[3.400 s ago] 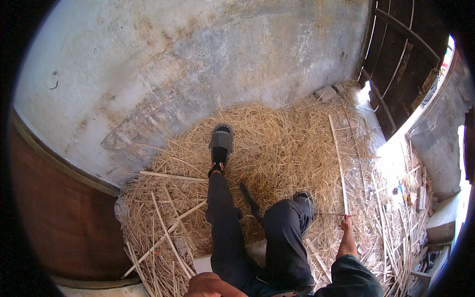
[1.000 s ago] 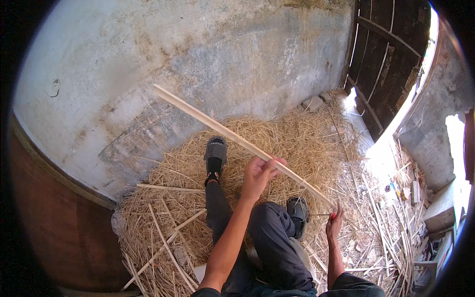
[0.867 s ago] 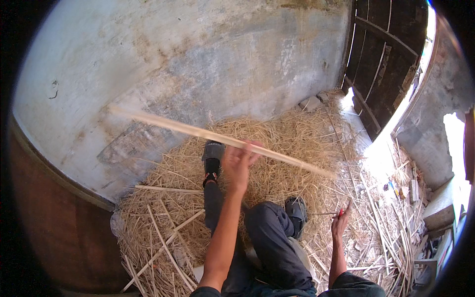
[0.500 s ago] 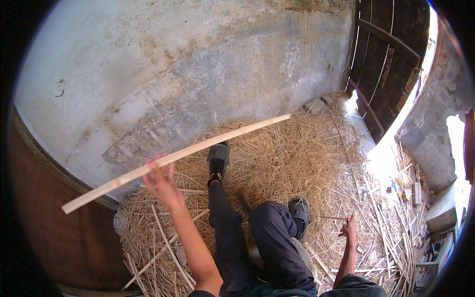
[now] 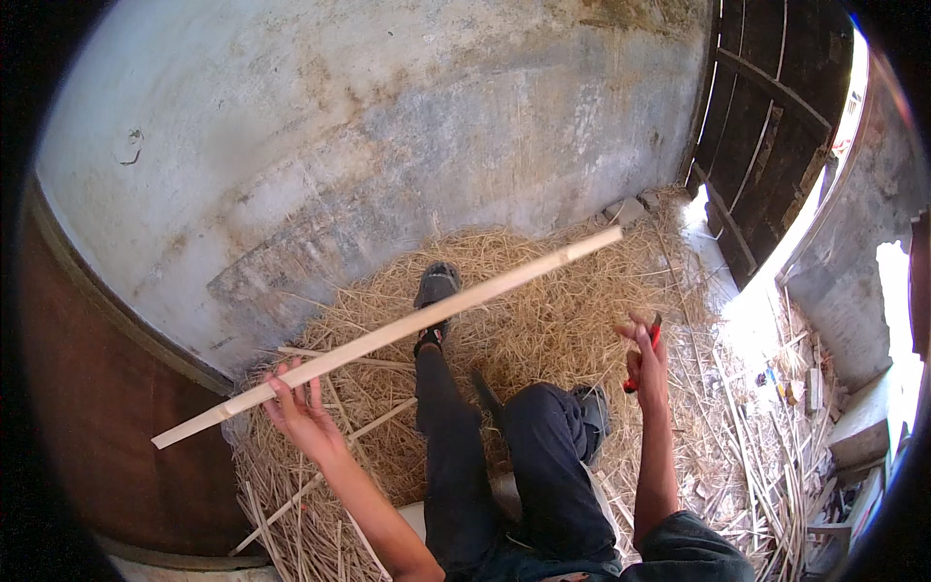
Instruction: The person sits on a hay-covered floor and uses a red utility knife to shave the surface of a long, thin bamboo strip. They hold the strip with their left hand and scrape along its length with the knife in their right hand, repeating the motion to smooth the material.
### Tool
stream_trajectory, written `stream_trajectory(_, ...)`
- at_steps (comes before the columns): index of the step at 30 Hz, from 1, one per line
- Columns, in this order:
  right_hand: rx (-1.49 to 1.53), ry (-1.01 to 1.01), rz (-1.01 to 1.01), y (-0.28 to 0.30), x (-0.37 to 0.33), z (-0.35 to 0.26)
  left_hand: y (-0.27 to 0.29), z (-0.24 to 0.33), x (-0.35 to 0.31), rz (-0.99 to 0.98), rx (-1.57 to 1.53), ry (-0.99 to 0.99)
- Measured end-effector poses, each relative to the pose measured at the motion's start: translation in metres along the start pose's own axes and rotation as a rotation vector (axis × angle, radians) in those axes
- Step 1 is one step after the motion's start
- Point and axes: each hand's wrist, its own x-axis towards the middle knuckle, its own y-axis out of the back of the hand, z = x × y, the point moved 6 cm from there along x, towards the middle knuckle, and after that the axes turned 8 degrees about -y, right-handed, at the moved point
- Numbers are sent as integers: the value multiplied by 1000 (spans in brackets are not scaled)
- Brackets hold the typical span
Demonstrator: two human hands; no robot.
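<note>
The left hand (image 5: 303, 419) held the wooden strip (image 5: 369, 346) near its lower end; it slanted up rightward, its far tip apart from the right hand (image 5: 651, 373), which gripped a red tool (image 5: 656, 337).

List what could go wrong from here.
The long, pale, flat wooden strip is held off-centre by the left hand, so its longer side could dip or swing.
The small red-handled tool in the right hand might scratch skin if sharp; its working end is unclear.
Loose yellowish straw around the dark grey slip-on sandal could slide underfoot.
</note>
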Motion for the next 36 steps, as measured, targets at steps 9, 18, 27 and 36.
stream_trajectory(9,329,-41,-232,-77,-20,-27,39,-1,-27,16,-53,112)
stream_trajectory(18,244,-93,-120,-37,-31,-3,16,82,4,-11,131,-324)
stream_trajectory(27,-130,-61,75,40,-32,51,-39,148,25,-365,608,-628)
stream_trajectory(36,-563,34,25,12,-44,62,-53,48,-64,-949,941,60)
